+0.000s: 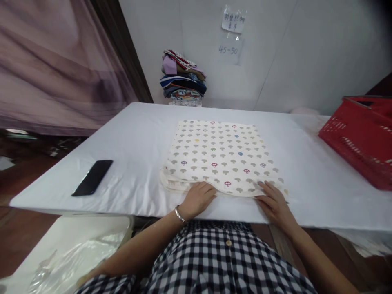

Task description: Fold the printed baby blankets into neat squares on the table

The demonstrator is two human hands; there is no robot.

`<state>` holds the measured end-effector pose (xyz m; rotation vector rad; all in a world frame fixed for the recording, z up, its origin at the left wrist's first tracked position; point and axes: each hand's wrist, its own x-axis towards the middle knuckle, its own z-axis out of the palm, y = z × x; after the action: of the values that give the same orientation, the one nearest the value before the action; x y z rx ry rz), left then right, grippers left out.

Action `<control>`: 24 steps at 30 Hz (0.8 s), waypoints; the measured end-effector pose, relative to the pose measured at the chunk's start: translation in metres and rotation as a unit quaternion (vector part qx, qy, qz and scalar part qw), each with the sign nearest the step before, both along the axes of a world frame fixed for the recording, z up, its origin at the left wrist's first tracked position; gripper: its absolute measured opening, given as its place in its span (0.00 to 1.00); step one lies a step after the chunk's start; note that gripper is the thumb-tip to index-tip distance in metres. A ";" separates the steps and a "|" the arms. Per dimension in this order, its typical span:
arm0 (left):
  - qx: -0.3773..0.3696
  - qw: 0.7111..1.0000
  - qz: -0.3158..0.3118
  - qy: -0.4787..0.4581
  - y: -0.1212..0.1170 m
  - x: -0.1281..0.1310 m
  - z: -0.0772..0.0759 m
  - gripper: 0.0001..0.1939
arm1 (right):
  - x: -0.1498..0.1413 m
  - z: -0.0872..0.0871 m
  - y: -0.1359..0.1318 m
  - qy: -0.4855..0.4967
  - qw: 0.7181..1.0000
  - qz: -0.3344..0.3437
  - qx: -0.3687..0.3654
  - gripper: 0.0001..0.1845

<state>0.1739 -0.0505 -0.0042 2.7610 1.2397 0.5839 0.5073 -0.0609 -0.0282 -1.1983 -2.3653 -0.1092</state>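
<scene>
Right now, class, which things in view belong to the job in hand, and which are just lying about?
Belong to the job:
mushroom-print cloth, touched by left hand and right hand
white-covered table underneath

Apparently lying about:
black phone
red basket
fabric stack (perhaps related)

— What kind of cloth (223, 146) is it, and how is it coloured?
— It is cream-white, printed with rows of small grey-brown mushrooms. Among them are several in red, blue, yellow and green.
— Is it spread out or folded?
— It is folded; at its near left corner more than one layer can be seen. The upper surface is mostly smooth, but the near edge is wavy.
— And where does it lie?
— It lies flat on the white table (134, 163), roughly rectangular in shape, with its near edge close to the front edge of the table.
</scene>
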 end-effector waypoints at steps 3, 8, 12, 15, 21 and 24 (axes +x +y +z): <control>0.020 0.999 0.048 -0.006 -0.002 -0.004 0.004 0.11 | 0.001 -0.004 -0.001 0.015 1.000 -0.007 -0.015 0.09; 0.026 0.995 0.095 0.024 0.000 -0.017 0.003 0.12 | 0.013 -0.026 0.008 0.027 0.999 0.016 0.009 0.09; 0.009 0.993 0.109 0.048 -0.004 -0.030 -0.004 0.10 | 0.018 -0.035 0.009 0.044 0.999 0.014 0.006 0.13; 0.009 0.991 0.128 0.039 -0.010 -0.042 -0.005 0.09 | 0.016 -0.034 0.005 0.045 0.999 0.011 -0.001 0.17; -0.014 0.984 0.178 0.004 -0.021 -0.071 0.002 0.11 | 0.015 -0.024 0.003 0.014 0.995 0.089 0.039 0.18; -0.027 0.978 0.204 -0.042 -0.028 -0.084 0.004 0.12 | 0.016 -0.022 0.003 0.018 0.996 0.085 0.020 0.19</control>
<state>0.0903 -0.0787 -0.0003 2.4169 1.7842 0.6715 0.5236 -0.0578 -0.0503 -0.9685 -2.4107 -0.0774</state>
